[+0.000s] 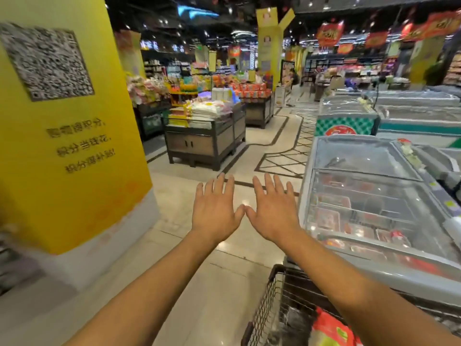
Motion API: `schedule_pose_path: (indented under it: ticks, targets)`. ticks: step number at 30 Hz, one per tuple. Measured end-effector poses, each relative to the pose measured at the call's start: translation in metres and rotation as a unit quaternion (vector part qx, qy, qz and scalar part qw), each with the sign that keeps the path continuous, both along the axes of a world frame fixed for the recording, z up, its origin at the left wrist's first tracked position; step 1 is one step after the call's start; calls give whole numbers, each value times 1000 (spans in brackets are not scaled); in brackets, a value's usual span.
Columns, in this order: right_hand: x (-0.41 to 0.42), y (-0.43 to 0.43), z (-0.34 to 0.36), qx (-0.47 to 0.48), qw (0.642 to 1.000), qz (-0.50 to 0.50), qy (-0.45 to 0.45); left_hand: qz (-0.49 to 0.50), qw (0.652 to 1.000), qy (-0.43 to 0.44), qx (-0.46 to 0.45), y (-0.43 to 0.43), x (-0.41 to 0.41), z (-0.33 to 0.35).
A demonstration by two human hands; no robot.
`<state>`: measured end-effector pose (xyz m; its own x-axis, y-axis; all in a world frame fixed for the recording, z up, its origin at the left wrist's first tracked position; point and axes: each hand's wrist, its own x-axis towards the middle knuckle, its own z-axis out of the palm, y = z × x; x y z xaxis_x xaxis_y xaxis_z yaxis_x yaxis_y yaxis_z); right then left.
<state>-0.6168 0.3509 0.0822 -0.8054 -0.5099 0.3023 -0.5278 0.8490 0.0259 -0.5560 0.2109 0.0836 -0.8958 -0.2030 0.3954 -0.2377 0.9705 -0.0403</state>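
Both my arms are stretched out in front of me over a supermarket aisle floor. My left hand (215, 208) and my right hand (272, 208) are held palm down with fingers straight and spread. The two thumb tips touch in the middle. Neither hand holds anything. Below my right forearm is a dark wire shopping cart (264, 308) with a red and green packet (331, 330) inside it.
A yellow pillar (67, 136) with a QR code stands close on the left. Glass-topped chest freezers (374, 201) line the right side. Wooden display stands (207, 141) stacked with goods sit ahead, with tiled floor (269, 151) running between them. People stand far down the aisle.
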Motion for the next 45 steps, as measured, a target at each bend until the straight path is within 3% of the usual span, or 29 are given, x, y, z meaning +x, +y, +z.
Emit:
schedule_pose_path:
  ticks: [7, 15, 26, 45]
  targets:
    - [9, -98, 28, -4, 986, 164, 22, 177, 984, 21, -11, -71, 56, 30]
    - [88, -190, 23, -7, 929, 370, 13, 372, 928, 23, -5, -114, 177, 30]
    - [288, -286, 22, -8, 823, 567, 29, 590, 806, 49, 7, -132, 392, 18]
    - [655, -371, -9, 21, 634, 773, 18, 791, 607, 71, 40, -134, 731, -25]
